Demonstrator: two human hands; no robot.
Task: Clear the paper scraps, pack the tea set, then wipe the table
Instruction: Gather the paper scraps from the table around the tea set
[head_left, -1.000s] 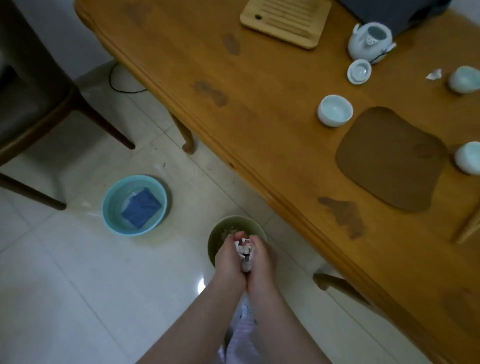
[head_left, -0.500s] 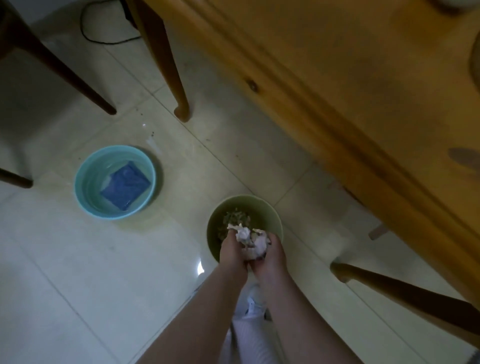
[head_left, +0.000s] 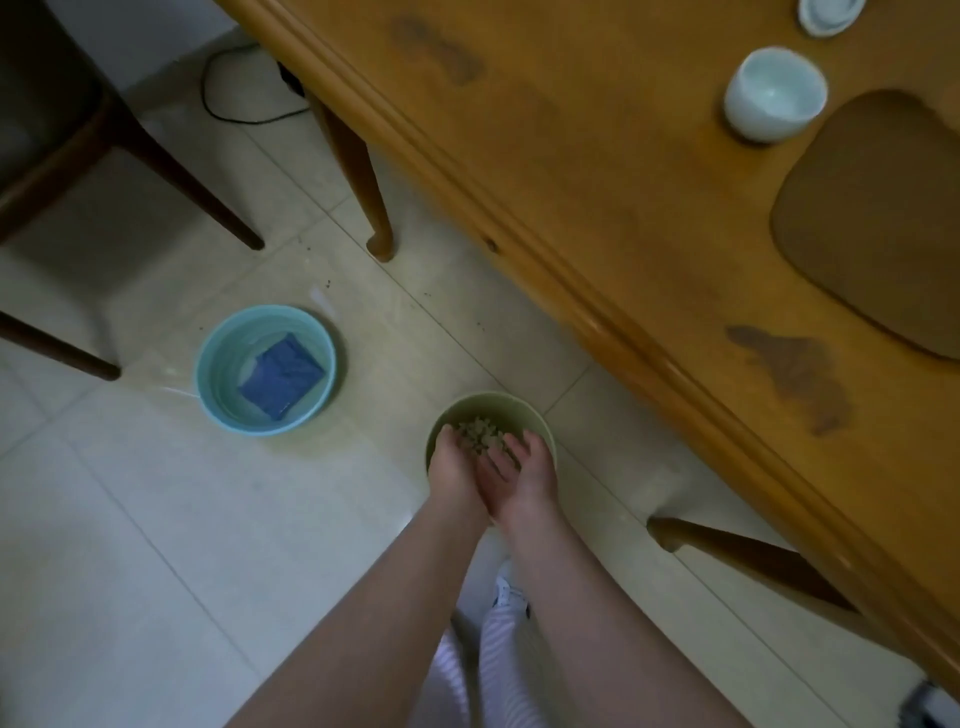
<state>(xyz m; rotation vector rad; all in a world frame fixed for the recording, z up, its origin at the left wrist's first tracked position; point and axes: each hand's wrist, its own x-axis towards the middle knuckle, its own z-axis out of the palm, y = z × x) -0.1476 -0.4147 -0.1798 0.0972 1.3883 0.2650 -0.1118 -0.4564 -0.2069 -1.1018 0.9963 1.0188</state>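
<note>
Your table is varnished wood, glossy, with dull dark patches. The 1 teacup looks like glazed ceramic, smooth; the brown mat is matt. You also have shiny floor tiles, a smooth plastic blue basin, a coarse blue cloth and a matt green bin.

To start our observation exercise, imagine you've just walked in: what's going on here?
A person beside a wooden table holds the left hand and right hand open over a green bin on the floor. Paper scraps lie inside the bin, and the hands hold nothing. A blue basin with a blue cloth in it sits nearby. A white cup and a brown mat are on the table, not yet packed.
</note>
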